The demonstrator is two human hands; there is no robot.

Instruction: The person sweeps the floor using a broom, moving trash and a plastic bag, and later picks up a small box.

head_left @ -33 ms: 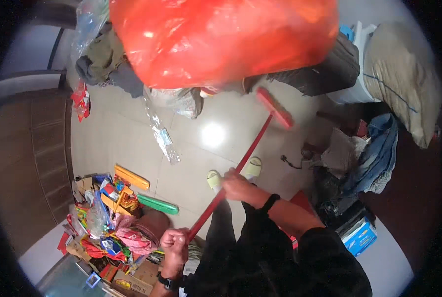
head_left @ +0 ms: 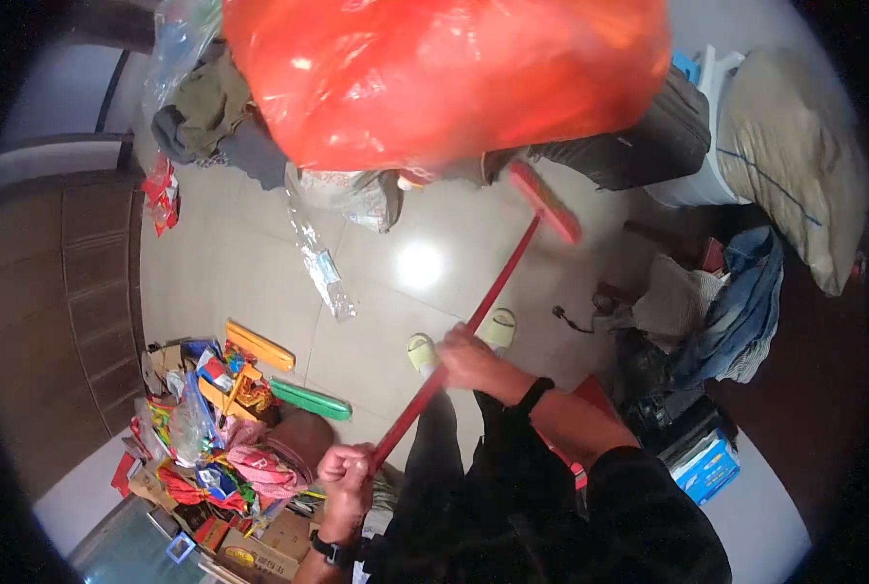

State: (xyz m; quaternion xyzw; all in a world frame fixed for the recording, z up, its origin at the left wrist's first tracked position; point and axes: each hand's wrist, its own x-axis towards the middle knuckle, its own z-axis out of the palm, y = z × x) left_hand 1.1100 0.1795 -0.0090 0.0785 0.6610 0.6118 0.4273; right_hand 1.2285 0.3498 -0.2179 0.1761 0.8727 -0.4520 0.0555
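My right hand (head_left: 468, 360) grips the red handle (head_left: 502, 277) of a broom around its lower middle. Below it and to the left, my left hand (head_left: 347, 472) is closed round the handle's near end. The red broom head (head_left: 546, 204) lies on the tiled floor (head_left: 210, 263) below a large red plastic bag (head_left: 434, 68) that fills the top of the view. A clear plastic wrapper (head_left: 317, 263) is on the floor left of the broom. My feet, in pale slippers (head_left: 500, 326), stand either side of the handle.
Clutter (head_left: 259, 457) with yellow and green bars is heaped at lower left beside wooden doors (head_left: 93, 253). A dark suitcase (head_left: 648, 127), a white container and a tan sack (head_left: 785, 156) are at upper right. Clothes (head_left: 736, 311) and boxes lie at right; sacks and cloth at top.
The broom head has shifted very slightly up and to the right in the view, as has the red bag. My hands keep their grip, almost unmoved.
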